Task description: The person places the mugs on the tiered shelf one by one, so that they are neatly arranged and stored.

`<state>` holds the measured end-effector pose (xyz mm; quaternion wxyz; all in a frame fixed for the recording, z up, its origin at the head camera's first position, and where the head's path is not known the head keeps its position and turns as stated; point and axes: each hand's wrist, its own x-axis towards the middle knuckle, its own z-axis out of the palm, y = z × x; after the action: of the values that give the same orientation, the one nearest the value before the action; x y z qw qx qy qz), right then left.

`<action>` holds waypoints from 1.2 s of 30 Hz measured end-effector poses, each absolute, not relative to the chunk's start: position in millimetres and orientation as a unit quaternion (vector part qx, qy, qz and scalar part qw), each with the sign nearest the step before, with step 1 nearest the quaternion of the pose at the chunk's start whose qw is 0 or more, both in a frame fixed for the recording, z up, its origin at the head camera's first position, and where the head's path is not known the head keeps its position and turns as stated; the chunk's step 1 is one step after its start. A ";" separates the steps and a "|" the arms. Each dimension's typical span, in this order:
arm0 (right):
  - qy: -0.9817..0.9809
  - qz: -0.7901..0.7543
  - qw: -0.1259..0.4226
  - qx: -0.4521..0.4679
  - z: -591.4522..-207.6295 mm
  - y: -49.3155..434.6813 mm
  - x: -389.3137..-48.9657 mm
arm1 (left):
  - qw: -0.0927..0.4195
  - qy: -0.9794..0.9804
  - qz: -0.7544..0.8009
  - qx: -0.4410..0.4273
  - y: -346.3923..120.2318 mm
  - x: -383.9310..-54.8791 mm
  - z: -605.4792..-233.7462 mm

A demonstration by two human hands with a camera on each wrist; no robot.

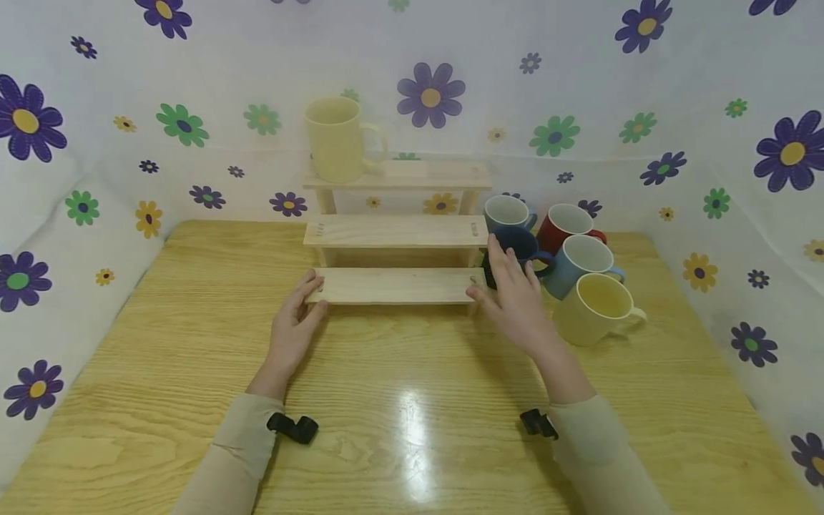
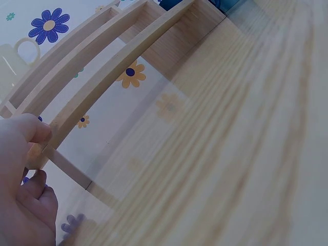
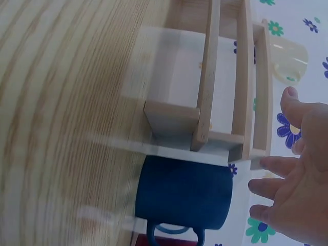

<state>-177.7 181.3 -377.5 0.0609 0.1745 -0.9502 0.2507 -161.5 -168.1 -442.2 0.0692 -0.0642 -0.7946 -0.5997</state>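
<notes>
A three-tier wooden stepped rack point(image 1: 395, 286) stands on the table toward the back. On its top tier, at the left end, sits a pale yellow mug point(image 1: 335, 139). My left hand point(image 1: 297, 315) grips the left end of the lowest board; the left wrist view shows the thumb and curled fingers point(image 2: 38, 189) about that end. At the right end, my right hand point(image 1: 515, 300) has its fingers spread, the thumb close to the lowest board. The dark blue mug point(image 3: 184, 192) stands right beside the rack, partly hidden behind those fingers in the head view.
Mugs cluster on the table right of the rack: a grey-blue mug point(image 1: 507, 211), a red mug point(image 1: 556, 232), a light blue mug point(image 1: 573, 272) and a yellow mug point(image 1: 582, 322) nearest the front. Flower-printed cloth point(image 1: 219, 43) hangs behind and at both sides of the wooden table point(image 1: 360, 400).
</notes>
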 end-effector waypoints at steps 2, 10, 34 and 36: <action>-0.953 0.245 0.059 0.167 -378.5 187.0 -176.5 | 0.070 -0.796 -0.598 -0.065 -168.5 -161.5 -442.1; -0.962 0.229 0.053 0.137 -377.6 210.4 -170.5 | 0.066 -0.795 -0.599 -0.069 -168.1 -161.9 -441.2; -0.959 0.269 0.080 0.048 -371.5 286.7 -149.3 | 0.066 -0.797 -0.597 -0.063 -167.5 -161.1 -441.7; -0.956 0.278 0.083 0.041 -372.7 293.0 -147.9 | 0.066 -0.797 -0.597 -0.063 -167.2 -160.7 -441.7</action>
<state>-147.9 293.0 -372.7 0.0825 0.0414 -0.9561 0.2780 -160.7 -167.2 -441.7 0.0658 -0.0627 -0.7970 -0.5972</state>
